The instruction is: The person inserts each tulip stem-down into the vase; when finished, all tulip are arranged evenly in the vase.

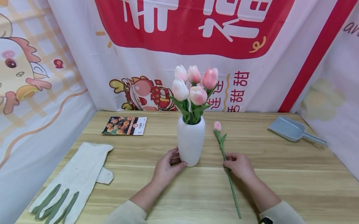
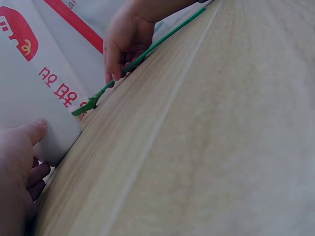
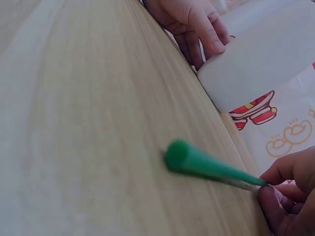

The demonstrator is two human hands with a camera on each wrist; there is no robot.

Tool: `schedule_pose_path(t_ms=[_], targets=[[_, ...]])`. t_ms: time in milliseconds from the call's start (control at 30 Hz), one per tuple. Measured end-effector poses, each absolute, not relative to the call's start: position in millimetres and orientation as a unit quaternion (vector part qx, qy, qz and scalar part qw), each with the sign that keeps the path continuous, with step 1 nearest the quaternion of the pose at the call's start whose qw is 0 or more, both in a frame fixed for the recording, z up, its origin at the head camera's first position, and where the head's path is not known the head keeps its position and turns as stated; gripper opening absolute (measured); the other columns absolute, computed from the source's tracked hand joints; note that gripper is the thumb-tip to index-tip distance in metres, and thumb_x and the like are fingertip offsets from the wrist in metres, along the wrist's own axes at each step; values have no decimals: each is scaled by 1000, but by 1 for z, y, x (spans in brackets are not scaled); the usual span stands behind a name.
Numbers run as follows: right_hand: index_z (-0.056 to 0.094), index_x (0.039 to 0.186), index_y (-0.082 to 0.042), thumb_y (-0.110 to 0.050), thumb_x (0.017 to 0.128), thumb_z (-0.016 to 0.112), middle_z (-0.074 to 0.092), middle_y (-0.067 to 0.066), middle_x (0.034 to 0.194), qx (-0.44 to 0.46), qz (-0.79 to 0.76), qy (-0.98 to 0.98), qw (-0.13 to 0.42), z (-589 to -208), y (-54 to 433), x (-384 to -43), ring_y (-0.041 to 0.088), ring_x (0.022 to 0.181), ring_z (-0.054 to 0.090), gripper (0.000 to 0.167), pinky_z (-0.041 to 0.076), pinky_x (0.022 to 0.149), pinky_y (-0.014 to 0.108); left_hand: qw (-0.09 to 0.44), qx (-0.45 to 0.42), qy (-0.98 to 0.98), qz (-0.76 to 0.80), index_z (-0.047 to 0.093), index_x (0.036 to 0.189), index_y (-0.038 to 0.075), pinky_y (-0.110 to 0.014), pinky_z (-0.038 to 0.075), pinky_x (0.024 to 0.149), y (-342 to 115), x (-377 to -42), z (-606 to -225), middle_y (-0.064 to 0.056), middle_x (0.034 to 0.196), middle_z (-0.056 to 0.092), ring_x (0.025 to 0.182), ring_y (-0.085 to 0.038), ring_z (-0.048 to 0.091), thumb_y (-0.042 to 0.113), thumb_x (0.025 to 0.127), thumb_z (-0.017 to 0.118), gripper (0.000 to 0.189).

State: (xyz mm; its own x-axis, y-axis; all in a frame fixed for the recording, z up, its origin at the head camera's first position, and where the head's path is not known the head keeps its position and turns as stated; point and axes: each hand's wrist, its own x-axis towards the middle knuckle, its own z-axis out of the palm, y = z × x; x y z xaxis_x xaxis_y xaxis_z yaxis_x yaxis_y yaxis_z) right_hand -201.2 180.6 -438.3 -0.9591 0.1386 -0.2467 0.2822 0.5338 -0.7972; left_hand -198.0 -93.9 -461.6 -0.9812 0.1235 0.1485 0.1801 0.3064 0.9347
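A white vase (image 1: pixel 191 141) stands upright on the table, with several pink-and-white tulips (image 1: pixel 198 95) in it. Low on its left side, my left hand (image 1: pixel 168 166) holds the vase, thumb toward the front and fingers partly hidden around the back. To the right of the vase a single pink tulip (image 1: pixel 222 147) lies along the tabletop, bloom away from me. My right hand (image 1: pixel 240 166) pinches its stem around the middle. In the right wrist view the cut end of the green stem (image 3: pixel 211 164) points toward the camera, with thumb and fingers gripping farther along.
On the wooden table (image 1: pixel 159 209) a white work glove (image 1: pixel 77 173) with green finger strips lies at left. A flower-picture seed packet (image 1: pixel 124 125) is at the back left. A blue-grey dustpan (image 1: pixel 288 129) lies at the back right. Printed cloth (image 1: pixel 75 73) hangs behind.
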Motion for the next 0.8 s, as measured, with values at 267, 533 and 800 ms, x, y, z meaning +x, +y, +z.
schedule_pose_path(t_ms=[267, 533, 800], targets=[[55, 134, 2, -7, 89, 63, 62, 9, 100, 148, -576, 801, 69, -437, 189, -200, 10, 74, 58, 47, 55, 62, 20, 35, -99, -808, -580, 55, 135, 5, -44, 55, 96, -93, -199, -464, -16, 119, 68, 105, -30, 69, 17, 84, 78, 58], [46, 140, 5, -8, 95, 59, 58, -9, 80, 177, -660, 728, 59, -433, 199, -202, 1, 68, 56, 49, 53, 58, 13, 29, -95, -811, -576, 54, 136, 6, -43, 55, 97, -93, -198, -463, -14, 120, 68, 106, -28, 69, 18, 84, 78, 59], [41, 143, 0, -9, 98, 56, 61, -15, 80, 189, -734, 651, 41, -427, 207, -204, -1, 73, 59, 48, 56, 69, 12, 19, -91, -807, -582, 53, 138, 7, -43, 54, 98, -93, -196, -460, -13, 122, 68, 108, -27, 68, 19, 85, 77, 59]])
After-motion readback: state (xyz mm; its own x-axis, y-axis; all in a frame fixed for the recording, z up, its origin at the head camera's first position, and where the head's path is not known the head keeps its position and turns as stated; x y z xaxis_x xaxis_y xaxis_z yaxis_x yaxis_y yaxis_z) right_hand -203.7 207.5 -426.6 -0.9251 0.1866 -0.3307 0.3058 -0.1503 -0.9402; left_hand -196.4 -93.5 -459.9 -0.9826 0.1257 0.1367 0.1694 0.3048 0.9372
